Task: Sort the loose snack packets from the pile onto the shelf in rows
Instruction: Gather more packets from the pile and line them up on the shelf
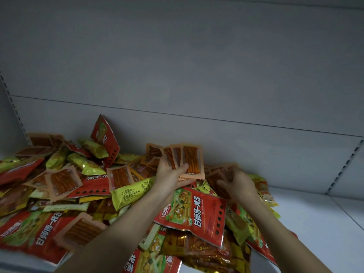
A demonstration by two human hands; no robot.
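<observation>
Snack packets [65, 182] lie heaped across the left and middle of the shelf [319, 219], a jumble of red bags, yellow-green sticks and small clear-fronted orange sachets, with one red bag [105, 138] propped upright against the back panel [197, 66]. Just right of the heap's middle, the left hand [169, 174] is raised above the pile, palm up, fingers and thumb curled round a fanned stack of orange sachets [185, 160] of one kind. Further right, the right hand [239, 184] reaches down into the pile with its fingers bent onto another orange sachet [218, 180]; motion blur leaves it unclear whether it has a firm hold or only touches. The step in hand looks like gathering matching sachets before laying them out. To do it well, each new one should be slid square onto the stack, the same face up and edges aligned, with the thumb pressing to stop the slick fan from splaying; lifting from the top avoids dragging neighbours along. At the far right the white shelf surface is bare, a likely place for the first row. Slotted uprights [346, 164] flank the grey panel, and the light is dim.
</observation>
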